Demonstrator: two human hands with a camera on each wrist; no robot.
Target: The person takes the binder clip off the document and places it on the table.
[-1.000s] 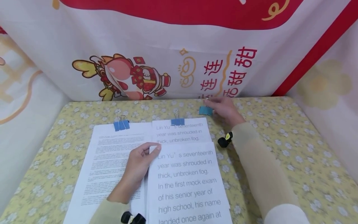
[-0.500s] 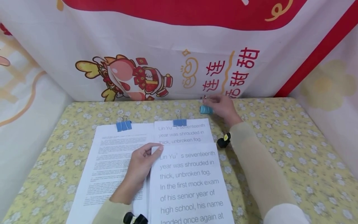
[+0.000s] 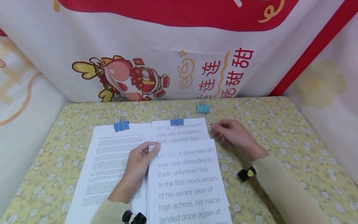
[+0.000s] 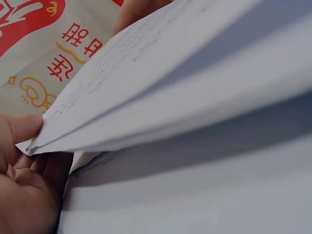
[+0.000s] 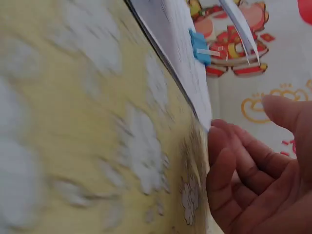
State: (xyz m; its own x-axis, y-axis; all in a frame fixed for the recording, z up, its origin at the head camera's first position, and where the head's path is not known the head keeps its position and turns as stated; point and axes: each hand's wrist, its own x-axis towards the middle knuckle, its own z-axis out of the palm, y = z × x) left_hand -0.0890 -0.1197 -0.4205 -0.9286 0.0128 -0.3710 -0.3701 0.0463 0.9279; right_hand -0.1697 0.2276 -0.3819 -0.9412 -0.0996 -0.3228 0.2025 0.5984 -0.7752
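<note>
My left hand (image 3: 141,158) pinches the top left corner of loose printed sheets (image 3: 190,183). Seen from the left wrist, these sheets (image 4: 131,92) are raised off the paper below, thumb on top at the corner. Partly under them lies a paper stack (image 3: 203,134) with a blue binder clip (image 3: 177,122) on its top edge. My right hand (image 3: 235,133) is just right of that stack, fingers loosely curled with nothing in them, as the right wrist view confirms. Beyond it a teal binder clip (image 3: 203,109) stands near the table's back edge.
To the left lies another printed stack (image 3: 103,174), held by a second blue binder clip (image 3: 121,126). A flowered yellow cloth (image 3: 302,149) covers the table. Behind it hangs a white and red printed curtain (image 3: 167,40).
My right hand has let go of the teal binder clip and drawn back toward me, down to the right of the stack. The left hand keeps its pinch on the sheets.
</note>
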